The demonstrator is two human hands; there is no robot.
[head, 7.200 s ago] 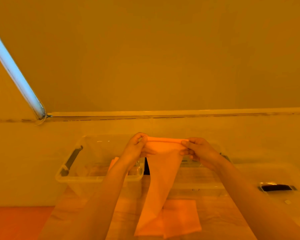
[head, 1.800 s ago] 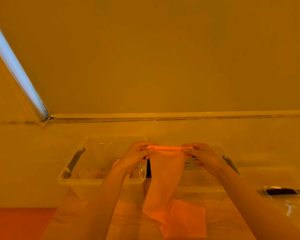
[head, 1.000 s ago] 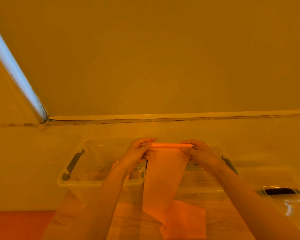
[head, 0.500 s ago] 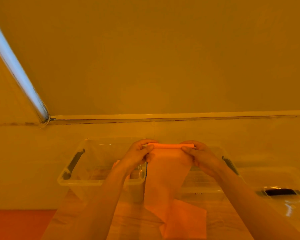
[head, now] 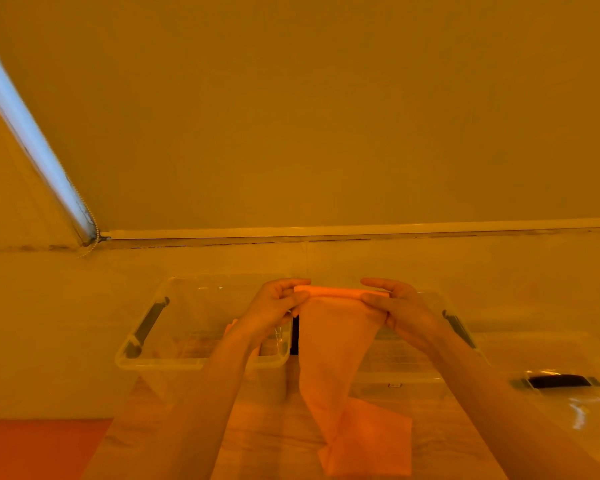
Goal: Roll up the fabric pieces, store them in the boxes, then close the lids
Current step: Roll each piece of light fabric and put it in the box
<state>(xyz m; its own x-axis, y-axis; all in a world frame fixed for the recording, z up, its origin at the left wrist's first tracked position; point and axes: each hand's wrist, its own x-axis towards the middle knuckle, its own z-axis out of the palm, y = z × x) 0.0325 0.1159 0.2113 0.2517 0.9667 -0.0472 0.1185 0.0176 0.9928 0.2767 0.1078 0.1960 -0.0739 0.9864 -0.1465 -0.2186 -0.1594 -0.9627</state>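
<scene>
Closest to the person, at about 6 o'clock, the loose end of an orange fabric piece (head: 336, 368) lies folded on the table (head: 267, 441). The cloth goes up from there to both hands, which are held in the air above the boxes. The top edge of the cloth is rolled into a thin tube between them. The left hand (head: 274, 310) has its fingers and thumb curled around the left end of the roll. The right hand (head: 399, 310) pinches the right end the same way. Over at 3 o'clock, a clear lid (head: 561, 393) with a dark handle lies flat on the table. Behind the hands, at 11 o'clock, sits a clear left box (head: 174, 362) with its top off, and some orange shows inside it. At 1 o'clock sits the clear right box (head: 426, 368), also with no lid on. Farthest away is a plain wall (head: 326, 116).
</scene>
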